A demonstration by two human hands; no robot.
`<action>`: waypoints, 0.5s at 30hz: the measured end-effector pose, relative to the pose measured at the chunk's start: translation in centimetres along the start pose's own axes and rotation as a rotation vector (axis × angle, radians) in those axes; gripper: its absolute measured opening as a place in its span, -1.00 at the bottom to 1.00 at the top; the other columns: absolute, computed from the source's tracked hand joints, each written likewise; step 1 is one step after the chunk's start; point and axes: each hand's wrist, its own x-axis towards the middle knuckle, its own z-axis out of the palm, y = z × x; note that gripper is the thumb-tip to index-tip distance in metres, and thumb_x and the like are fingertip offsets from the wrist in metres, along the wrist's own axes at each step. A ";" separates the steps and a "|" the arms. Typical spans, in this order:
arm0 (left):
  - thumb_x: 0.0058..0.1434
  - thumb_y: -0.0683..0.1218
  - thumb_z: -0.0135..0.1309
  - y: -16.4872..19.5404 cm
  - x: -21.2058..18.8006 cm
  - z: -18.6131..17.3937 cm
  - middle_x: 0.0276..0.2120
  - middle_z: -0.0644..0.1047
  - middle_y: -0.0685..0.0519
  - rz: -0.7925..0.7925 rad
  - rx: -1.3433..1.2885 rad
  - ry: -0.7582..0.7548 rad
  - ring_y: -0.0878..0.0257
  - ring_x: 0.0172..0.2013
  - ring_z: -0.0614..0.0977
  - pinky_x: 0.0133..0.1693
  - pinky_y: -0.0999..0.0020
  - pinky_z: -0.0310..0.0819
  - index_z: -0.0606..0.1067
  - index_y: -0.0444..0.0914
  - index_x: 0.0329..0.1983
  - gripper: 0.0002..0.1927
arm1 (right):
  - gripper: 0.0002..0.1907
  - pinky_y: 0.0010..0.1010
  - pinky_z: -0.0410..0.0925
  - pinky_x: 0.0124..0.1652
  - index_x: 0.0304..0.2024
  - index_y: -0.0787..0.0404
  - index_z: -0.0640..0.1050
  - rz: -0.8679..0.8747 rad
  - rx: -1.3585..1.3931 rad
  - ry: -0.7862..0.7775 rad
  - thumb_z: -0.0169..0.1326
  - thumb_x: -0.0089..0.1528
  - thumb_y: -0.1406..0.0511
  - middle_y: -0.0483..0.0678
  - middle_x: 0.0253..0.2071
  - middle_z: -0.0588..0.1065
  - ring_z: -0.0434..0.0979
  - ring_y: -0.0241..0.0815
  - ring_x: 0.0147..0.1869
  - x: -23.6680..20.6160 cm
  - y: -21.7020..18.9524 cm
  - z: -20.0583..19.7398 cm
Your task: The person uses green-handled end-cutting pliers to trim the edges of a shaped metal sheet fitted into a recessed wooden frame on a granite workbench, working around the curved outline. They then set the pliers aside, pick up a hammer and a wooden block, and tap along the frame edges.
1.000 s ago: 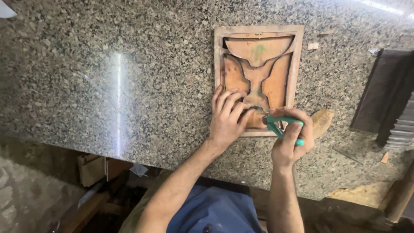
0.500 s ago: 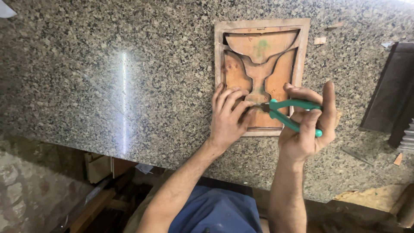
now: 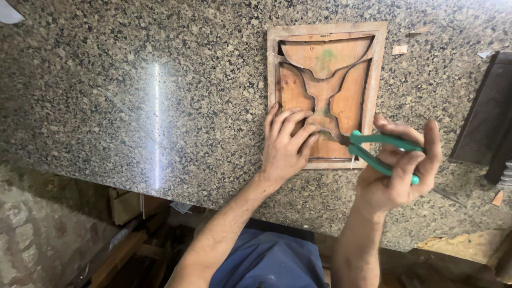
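A rectangular wooden board point(image 3: 326, 31) with a raised frame and a goblet-shaped outline strip set into it lies flat on a speckled granite slab point(image 3: 160, 80). My left hand point(image 3: 285, 144) presses flat on the board's lower left corner, fingers spread over the foot of the outline. My right hand point(image 3: 402, 168) grips green-handled pliers point(image 3: 381, 149) at the board's lower right. The pliers' nose points left and meets the outline strip near the goblet's base; its tip is partly hidden by my left fingers.
A dark flat slab point(image 3: 488, 114) leans at the right edge of the granite. Small wood scraps point(image 3: 399, 49) lie near the board's top right. Below the granite's near edge are timber pieces and a stone floor point(image 3: 32, 229).
My right hand turned from gripping the pliers from above to holding them sideways, handles spread toward the right. The left hand stayed pressed on the board.
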 end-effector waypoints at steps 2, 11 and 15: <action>0.29 -0.09 0.21 0.2 0.1 -0.1 0.13 0.48 0.06 0.001 0.014 -0.018 0.07 0.27 0.41 0.49 -0.17 -0.02 0.58 -0.13 -0.07 -0.84 | -0.56 0.07 0.46 0.27 0.46 0.33 0.29 0.000 0.008 0.017 -0.15 0.64 0.20 0.23 0.07 0.55 0.59 0.02 0.12 -0.4 -0.3 -0.9; 0.28 -0.10 0.17 0.9 0.2 -0.3 0.16 0.43 0.02 -0.008 0.069 -0.080 0.02 0.30 0.36 0.48 -0.19 -0.07 0.55 -0.13 -0.02 -0.79 | -0.58 0.04 0.44 0.23 0.43 0.32 0.32 -0.008 -0.048 -0.001 -0.11 0.63 0.19 0.23 0.03 0.54 0.62 0.05 0.12 -2.5 -1.3 -1.4; 0.25 -0.09 0.19 0.8 0.1 0.1 0.15 0.45 0.02 -0.010 0.058 -0.044 0.03 0.30 0.38 0.48 -0.16 -0.05 0.52 -0.17 -0.02 -0.75 | -0.54 0.11 0.48 0.28 0.46 0.30 0.33 -0.021 -0.076 -0.032 -0.11 0.60 0.18 0.24 0.00 0.54 0.62 0.10 0.10 -3.7 -2.8 -1.0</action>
